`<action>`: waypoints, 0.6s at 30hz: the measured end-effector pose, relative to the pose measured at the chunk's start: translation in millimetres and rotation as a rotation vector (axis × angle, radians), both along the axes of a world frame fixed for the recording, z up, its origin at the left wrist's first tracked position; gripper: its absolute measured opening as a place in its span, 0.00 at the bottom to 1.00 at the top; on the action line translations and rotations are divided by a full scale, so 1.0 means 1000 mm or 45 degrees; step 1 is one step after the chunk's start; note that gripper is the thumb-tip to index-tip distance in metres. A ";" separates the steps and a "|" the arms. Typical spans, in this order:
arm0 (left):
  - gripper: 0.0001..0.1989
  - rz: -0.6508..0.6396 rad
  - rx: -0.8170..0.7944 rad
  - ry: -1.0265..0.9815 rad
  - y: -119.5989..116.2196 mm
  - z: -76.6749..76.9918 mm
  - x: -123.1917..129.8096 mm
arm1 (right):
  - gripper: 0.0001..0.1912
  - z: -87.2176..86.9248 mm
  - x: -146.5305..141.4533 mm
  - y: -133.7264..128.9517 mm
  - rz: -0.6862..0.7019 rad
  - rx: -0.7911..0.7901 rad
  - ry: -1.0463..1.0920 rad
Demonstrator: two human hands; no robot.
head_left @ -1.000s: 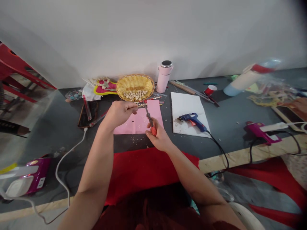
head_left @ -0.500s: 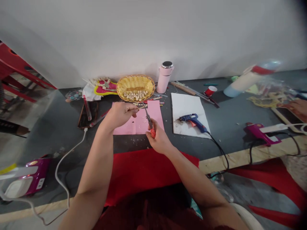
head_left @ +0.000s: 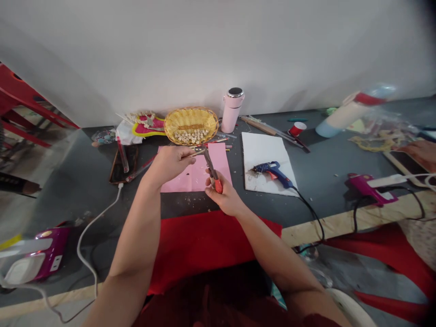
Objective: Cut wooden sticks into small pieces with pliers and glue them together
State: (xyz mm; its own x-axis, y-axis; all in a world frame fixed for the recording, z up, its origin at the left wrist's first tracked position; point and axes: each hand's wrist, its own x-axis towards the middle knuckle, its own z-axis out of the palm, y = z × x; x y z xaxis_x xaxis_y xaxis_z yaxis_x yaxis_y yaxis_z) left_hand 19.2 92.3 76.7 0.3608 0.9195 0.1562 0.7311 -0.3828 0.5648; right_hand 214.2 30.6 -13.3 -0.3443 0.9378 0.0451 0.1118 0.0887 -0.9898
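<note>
My left hand (head_left: pixel 173 162) pinches a thin wooden stick (head_left: pixel 197 154) over a pink sheet (head_left: pixel 220 159). In my right hand (head_left: pixel 223 193) is a cutting tool with red handles (head_left: pixel 211 169), probably pruning shears or pliers; its dark tip points away from me and meets the stick's right end. Whether the jaws have closed on the stick is too small to tell. Tiny pale bits lie on the sheet and on the dark table in front of it. Just behind my hands stands a yellow wicker basket (head_left: pixel 190 119) with many small pale pieces (head_left: pixel 191 136) in it.
A blue glue gun (head_left: pixel 272 171) lies on a white board (head_left: pixel 262 145) at right, its black cord running over the table edge. Behind stands a pink flask (head_left: pixel 233 111). A phone (head_left: pixel 123 164) and white cable lie left. Another person's hand (head_left: pixel 417 154) is at far right.
The tool in my right hand has turned more upright and its tip has come against the stick's end. My left hand has hardly moved. The view shifted slightly.
</note>
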 end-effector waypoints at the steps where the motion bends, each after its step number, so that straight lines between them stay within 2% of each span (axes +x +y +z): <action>1: 0.11 0.002 0.013 -0.005 0.000 0.000 0.000 | 0.28 0.001 0.001 0.001 -0.020 0.025 -0.031; 8: 0.13 -0.083 -0.045 -0.020 -0.001 0.001 -0.004 | 0.32 0.002 0.003 0.002 -0.092 0.264 -0.264; 18: 0.14 -0.084 -0.043 0.031 0.001 0.001 0.000 | 0.28 0.002 -0.002 -0.003 -0.189 0.313 -0.423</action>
